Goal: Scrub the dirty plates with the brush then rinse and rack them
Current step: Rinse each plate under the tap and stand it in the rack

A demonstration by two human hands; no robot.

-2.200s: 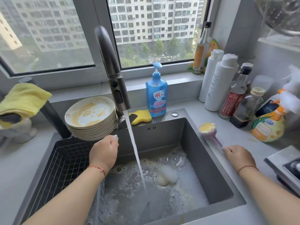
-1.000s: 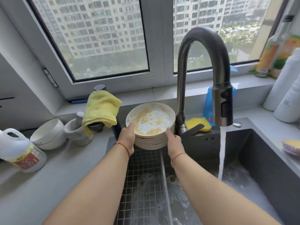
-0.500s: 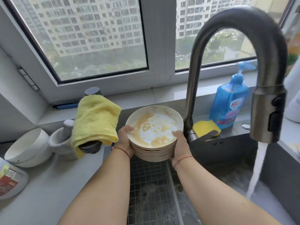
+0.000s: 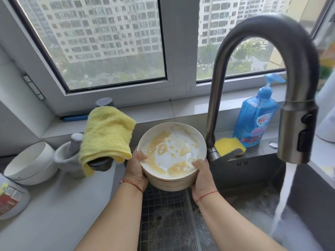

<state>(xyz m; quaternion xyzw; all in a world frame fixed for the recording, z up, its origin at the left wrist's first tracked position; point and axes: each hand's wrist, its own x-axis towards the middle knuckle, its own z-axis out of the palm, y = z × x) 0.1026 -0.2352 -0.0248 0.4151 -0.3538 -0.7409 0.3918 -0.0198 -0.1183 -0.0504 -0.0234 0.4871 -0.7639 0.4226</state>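
Head view — one view on record.

Stack of dirty plates [image 4: 172, 156]: white, tilted toward the camera, top plate smeared with yellow-brown residue and a milky film. Held up over the back edge of the wire rack [image 4: 165, 214], which sits in the left part of the sink [image 4: 253, 171]. The brush is out of view.

Left hand [image 4: 135, 171]: grips the left side of the stack, thumb hooked over the top plate's rim, fingers hidden underneath. Red string bracelet at the wrist.

Right hand [image 4: 203, 176]: grips the right side of the stack, thumb on the rim, fingers curled below. Red string bracelet at the wrist.

Faucet [image 4: 262, 73]: dark metal gooseneck, base just right of the stack, spray head at the right edge of the frame. Water [image 4: 284, 196] runs from it into the sink — foam and suds show on the basin floor.

Yellow cloth [image 4: 107, 133]: draped over a dark handle, just left of the stack, not touching it so far as can be told.

Yellow sponge [image 4: 228, 145]: on the sink ledge behind the faucet base, beside the blue soap bottle [image 4: 255, 122] with a pump top.

White bowl [image 4: 30, 163]: on the grey counter [image 4: 63, 214] at left, tilted on its side, next to a white rounded vessel [image 4: 67, 156].

Labelled white jug [image 4: 10, 198]: far left edge, partly cut off.

Window [image 4: 101, 42]: behind the sill, apartment blocks and trees beyond.
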